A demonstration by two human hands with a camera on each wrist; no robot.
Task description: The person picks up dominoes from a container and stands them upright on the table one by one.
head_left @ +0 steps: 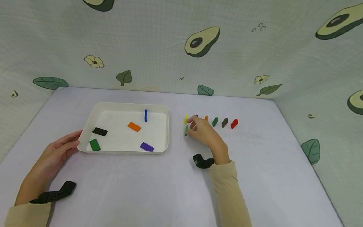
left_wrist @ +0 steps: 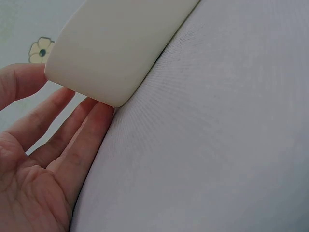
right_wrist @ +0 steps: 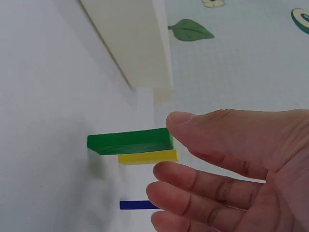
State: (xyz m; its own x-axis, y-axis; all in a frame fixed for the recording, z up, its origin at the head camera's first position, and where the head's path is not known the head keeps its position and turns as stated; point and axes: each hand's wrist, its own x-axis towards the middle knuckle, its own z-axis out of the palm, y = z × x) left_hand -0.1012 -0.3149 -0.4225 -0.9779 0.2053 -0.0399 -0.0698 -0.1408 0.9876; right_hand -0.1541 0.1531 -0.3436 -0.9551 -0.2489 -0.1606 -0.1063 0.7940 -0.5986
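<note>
My left hand [head_left: 58,152] holds the near left corner of a white tray [head_left: 122,152], thumb at the rim and fingers against the wall. Inside lie a black domino [head_left: 100,131], a green domino [head_left: 95,145], an orange domino [head_left: 134,126] and a purple domino [head_left: 147,147]; a blue domino [head_left: 146,115] stands on edge. My right hand [head_left: 202,130] is at an upright green domino [right_wrist: 130,141] right of the tray. In the right wrist view its thumb tip meets the domino's upper end, the other fingers spread apart from the thumb. Just behind stands a yellow domino [head_left: 186,119].
A row runs right from the yellow domino: a blue domino [right_wrist: 137,205] partly behind my hand, an orange domino [head_left: 206,118], another green domino [head_left: 215,121], a dark brown domino [head_left: 224,122] and a red domino [head_left: 234,123]. A printed cloth [head_left: 158,63] hangs behind the table.
</note>
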